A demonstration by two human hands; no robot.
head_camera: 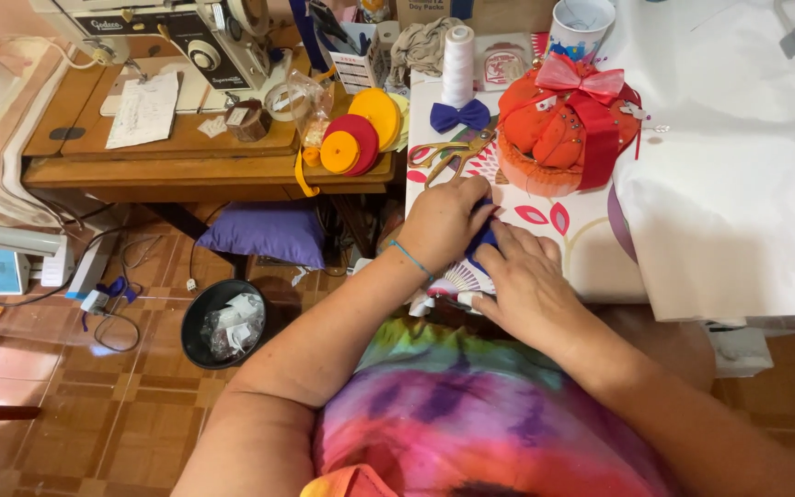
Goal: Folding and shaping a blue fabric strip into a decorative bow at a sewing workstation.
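Both hands are pressing a small blue fabric piece (482, 237) at the table's (591, 262) near edge: the left hand (442, 221) is curled over it, the right hand (524, 281) pinching it. One finished blue bow (459, 116) is lying farther back; this piece is looking unfinished

Scissors (454, 153) lie between bow (459, 116) and pincushion (564, 124) on the table (591, 248).

Scissors (453, 152), pincushion (558, 129) block ahead; white cloth (738, 184) right.
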